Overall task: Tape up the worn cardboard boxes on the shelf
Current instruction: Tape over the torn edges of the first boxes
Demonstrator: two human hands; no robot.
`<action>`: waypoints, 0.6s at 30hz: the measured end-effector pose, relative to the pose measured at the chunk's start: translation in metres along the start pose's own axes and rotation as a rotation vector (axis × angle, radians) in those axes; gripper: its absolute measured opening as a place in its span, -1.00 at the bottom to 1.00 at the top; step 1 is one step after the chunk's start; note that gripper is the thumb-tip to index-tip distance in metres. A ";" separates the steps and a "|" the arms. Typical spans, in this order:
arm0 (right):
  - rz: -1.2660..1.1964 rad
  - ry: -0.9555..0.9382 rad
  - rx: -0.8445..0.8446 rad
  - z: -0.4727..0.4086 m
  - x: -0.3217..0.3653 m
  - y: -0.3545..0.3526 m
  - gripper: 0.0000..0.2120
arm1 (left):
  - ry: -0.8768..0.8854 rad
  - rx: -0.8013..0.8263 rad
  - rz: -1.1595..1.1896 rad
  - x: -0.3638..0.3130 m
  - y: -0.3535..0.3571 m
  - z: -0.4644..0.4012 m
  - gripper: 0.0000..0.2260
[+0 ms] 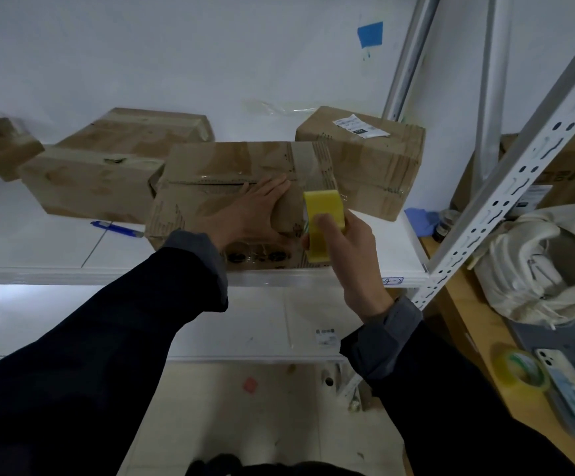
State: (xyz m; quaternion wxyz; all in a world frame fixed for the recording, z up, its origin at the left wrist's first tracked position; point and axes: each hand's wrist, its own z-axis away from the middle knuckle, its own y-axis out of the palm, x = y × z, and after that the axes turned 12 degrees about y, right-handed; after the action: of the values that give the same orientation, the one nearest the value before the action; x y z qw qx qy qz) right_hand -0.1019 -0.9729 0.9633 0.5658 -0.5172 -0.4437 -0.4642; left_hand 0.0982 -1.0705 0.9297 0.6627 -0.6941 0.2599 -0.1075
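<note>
Yellowish tape roll (324,219) is gripped by the right hand (349,255) at the front box (231,187) on the shelf (396,249); the left hand (248,211) is pressed flat on it. One band is laid; a torn slit and other boxes remain.

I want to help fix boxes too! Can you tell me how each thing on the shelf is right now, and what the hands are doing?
front box: worn, torn slit on top, partly taped
left hand: flat, pressing on the front box
right hand: gripping the tape roll
tape roll: yellow, held at the box's right end
labelled box: closed, taped
left box: scuffed, closed
blue pen: lying on the shelf
</note>
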 end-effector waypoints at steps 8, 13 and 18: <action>-0.135 0.123 0.032 0.019 0.004 -0.006 -0.72 | -0.005 0.037 -0.002 0.000 -0.005 0.001 0.10; -0.172 0.156 0.131 0.023 0.008 -0.004 -0.74 | -0.009 -0.008 0.056 -0.002 -0.009 0.001 0.19; -0.143 0.200 0.185 0.022 0.008 -0.006 -0.81 | -0.014 -0.001 0.020 -0.006 -0.010 0.000 0.25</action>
State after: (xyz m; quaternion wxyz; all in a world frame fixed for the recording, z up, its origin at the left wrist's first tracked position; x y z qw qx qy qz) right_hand -0.1065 -0.9515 0.9739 0.6181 -0.3811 -0.4616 -0.5095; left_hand 0.0948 -1.0679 0.9406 0.6651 -0.6925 0.2623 -0.0960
